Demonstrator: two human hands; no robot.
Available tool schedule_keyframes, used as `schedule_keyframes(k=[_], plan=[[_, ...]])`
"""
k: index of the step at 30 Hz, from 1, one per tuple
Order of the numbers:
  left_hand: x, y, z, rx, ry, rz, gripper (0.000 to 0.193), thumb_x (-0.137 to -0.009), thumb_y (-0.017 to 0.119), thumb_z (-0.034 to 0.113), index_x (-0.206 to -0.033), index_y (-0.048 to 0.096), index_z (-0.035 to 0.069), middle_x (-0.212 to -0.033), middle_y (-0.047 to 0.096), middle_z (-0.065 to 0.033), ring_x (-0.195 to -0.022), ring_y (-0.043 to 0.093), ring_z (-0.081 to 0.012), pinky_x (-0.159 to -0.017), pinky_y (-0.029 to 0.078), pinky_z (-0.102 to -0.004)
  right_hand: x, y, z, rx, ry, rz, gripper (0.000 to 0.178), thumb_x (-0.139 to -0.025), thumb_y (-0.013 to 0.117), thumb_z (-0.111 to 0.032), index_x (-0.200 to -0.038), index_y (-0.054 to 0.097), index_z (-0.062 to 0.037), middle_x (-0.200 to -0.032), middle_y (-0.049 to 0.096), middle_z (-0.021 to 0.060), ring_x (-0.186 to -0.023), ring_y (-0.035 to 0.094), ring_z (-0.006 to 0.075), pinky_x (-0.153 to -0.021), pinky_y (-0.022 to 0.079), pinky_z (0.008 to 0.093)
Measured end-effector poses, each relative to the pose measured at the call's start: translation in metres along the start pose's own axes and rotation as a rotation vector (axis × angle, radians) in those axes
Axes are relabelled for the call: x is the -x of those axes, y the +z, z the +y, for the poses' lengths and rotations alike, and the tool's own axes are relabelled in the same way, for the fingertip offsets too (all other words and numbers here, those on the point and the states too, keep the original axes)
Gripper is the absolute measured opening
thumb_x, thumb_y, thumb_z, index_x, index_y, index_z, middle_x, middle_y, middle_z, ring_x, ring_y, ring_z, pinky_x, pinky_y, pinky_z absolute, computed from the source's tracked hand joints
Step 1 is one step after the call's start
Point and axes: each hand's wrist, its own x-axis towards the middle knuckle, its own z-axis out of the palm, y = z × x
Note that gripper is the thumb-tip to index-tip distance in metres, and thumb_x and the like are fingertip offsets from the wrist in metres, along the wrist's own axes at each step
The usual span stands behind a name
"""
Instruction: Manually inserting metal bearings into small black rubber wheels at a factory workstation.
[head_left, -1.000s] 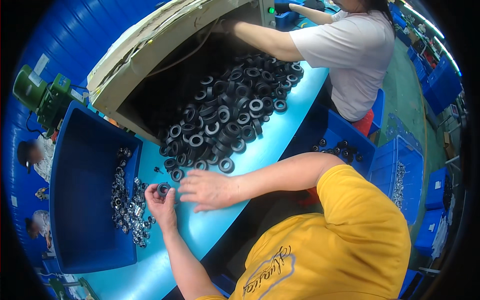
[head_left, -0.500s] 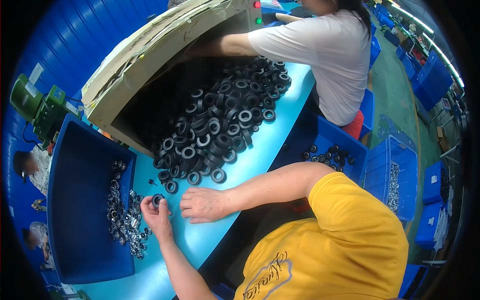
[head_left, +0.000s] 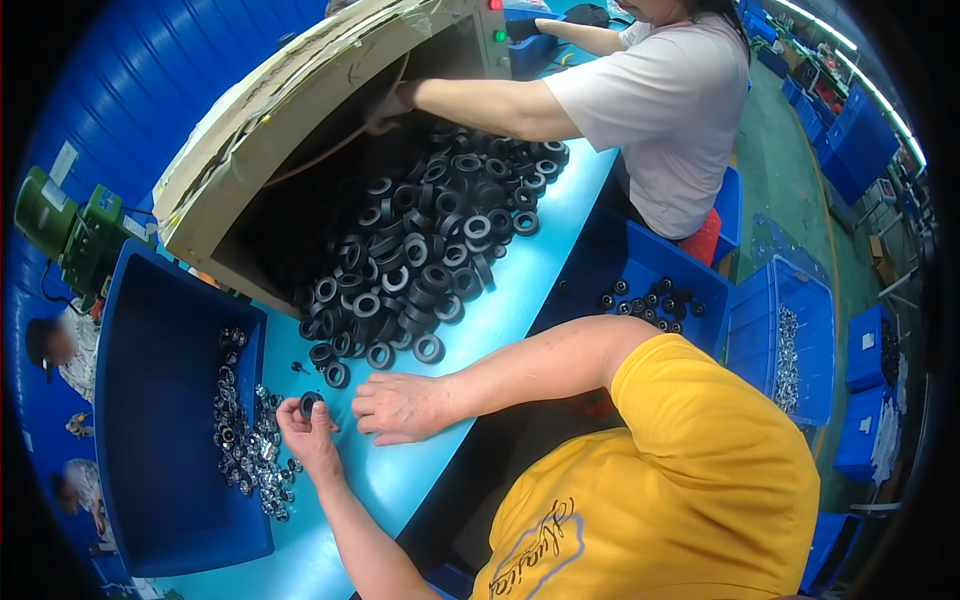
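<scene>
While a black ring [head_left: 311,404] was held over the tabletop [head_left: 385,475], a light, even pinch on its outer wall seemed to be called for, so that its central hole was left unblocked and the ring could be turned without slipping. Sweeping movements were best avoided, since shiny metal parts [head_left: 270,462] were spread just beside the left wrist and could easily have been knocked. The other hand was best kept low and close, so that little reach would be needed.

By the left hand [head_left: 309,435], the ring was grasped between thumb and bent fingers, which were closed only as far as its width required. The right hand [head_left: 403,409] was set palm down at the tabletop, near the left, with its fingers partly curled; whether anything was covered by them could not be told. Behind both hands, a heap of similar rings [head_left: 437,278] was piled, its nearest ones lying close to the right hand's knuckles but not touched.
</scene>
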Motion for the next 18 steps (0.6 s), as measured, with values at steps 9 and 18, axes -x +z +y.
schedule_keyframes(k=[9, 18], plan=[[0.0004, 0.0021, 0.0045, 0.011, -0.008, -0.012, 0.038, -0.098, 0.080, 0.017, -0.119, 0.050, 0.007, -0.092, 0.061, -0.0012, -0.071, 0.054, -0.0080, -0.059, 0.045, -0.0219, 0.0007, 0.0058, 0.0024, -0.028, 0.021, 0.017, 0.023, -0.088, 0.079, -0.030, -0.097, 0.072, -0.0099, -0.103, 0.059, 0.0067, -0.108, 0.057, 0.0266, -0.091, 0.045, 0.0436], [0.0006, -0.0007, 0.0027, 0.020, -0.007, -0.021, 0.035, -0.097, 0.079, 0.012, -0.115, 0.049, 0.008, -0.090, 0.059, -0.0006, -0.070, 0.054, -0.0076, -0.059, 0.045, -0.0217, -0.0010, -0.0009, -0.0016, -0.020, 0.012, -0.004, 0.024, -0.089, 0.079, -0.029, -0.102, 0.069, -0.0108, -0.105, 0.057, 0.0066, -0.105, 0.056, 0.0261, -0.089, 0.045, 0.0421]])
